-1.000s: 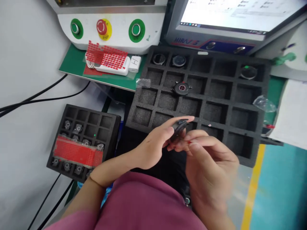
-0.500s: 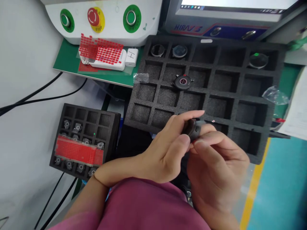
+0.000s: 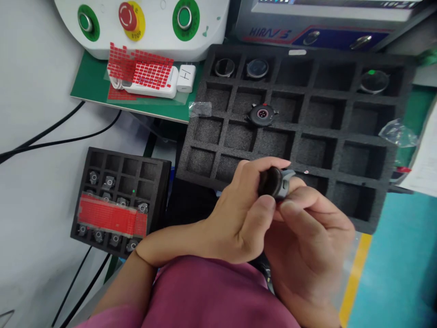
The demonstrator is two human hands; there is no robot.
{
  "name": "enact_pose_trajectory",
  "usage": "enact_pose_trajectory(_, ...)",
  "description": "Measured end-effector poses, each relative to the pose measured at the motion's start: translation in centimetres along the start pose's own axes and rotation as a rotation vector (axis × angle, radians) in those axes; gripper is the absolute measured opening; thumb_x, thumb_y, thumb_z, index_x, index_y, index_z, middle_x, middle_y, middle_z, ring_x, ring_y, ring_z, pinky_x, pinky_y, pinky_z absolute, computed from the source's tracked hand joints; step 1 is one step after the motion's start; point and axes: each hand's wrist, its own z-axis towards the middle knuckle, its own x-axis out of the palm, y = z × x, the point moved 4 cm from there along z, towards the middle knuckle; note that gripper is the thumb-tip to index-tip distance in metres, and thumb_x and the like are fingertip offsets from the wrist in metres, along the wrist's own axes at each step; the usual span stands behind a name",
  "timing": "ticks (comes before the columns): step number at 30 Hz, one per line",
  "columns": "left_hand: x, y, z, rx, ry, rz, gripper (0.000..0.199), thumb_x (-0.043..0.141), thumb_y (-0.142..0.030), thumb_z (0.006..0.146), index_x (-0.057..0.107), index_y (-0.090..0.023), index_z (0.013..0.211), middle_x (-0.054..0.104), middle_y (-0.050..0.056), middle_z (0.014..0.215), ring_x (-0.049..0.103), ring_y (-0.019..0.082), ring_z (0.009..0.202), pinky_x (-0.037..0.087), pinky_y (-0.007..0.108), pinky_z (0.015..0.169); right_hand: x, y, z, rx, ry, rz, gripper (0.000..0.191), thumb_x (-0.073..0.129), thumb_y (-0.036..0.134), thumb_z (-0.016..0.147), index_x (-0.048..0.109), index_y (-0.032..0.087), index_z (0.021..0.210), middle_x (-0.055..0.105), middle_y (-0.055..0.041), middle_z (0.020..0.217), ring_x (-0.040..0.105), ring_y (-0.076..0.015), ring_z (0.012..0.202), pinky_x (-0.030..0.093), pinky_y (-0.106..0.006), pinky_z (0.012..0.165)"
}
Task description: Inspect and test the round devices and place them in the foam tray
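The left hand [image 3: 235, 218] grips a black smartwatch case [image 3: 271, 182] between thumb and curled fingers, over the near side of the foam tray [image 3: 324, 133]. The right hand [image 3: 307, 232], thumb and forefinger closed, pinches a small red piece [image 3: 280, 204] at the case's edge; another watch case [image 3: 262, 115] lies on the tray.

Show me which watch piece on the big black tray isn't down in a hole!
The dark watch piece with a red spot on its edge: it lies across the dividers of the tray, while the other three are sunk into its far row.
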Motion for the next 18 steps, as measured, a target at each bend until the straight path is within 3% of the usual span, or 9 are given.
enact_pose_trajectory(12,-0.09,0.2,-0.02,0.155,-0.062,0.09,0.035,0.033,-0.041,0.104,0.041,-0.023,0.133,0.063,0.009,0.121,0.061,0.026,0.113,0.051,0.04,0.093,-0.21,-0.1,0.16,0.009,-0.019,-0.01,0.018,0.073,0.014,0.079,0.067,0.021,0.064,0.055,0.0023,0.068,0.055,-0.009,0.061,0.048,-0.019,0.057)
enact_pose_trajectory(18,-0.3,-0.33,0.33,0.197,-0.074,0.15,0.032,0.032,-0.038,0.104,0.044,-0.022,0.129,0.064,0.009,0.113,0.059,0.025,0.109,0.049,0.04,0.089,-0.06,-0.28,0.17,0.039,-0.053,-0.018,0.02,0.075,0.017,0.077,0.064,0.02,0.06,0.052,0.0016,0.066,0.05,-0.0102,0.062,0.046,-0.021,0.059)
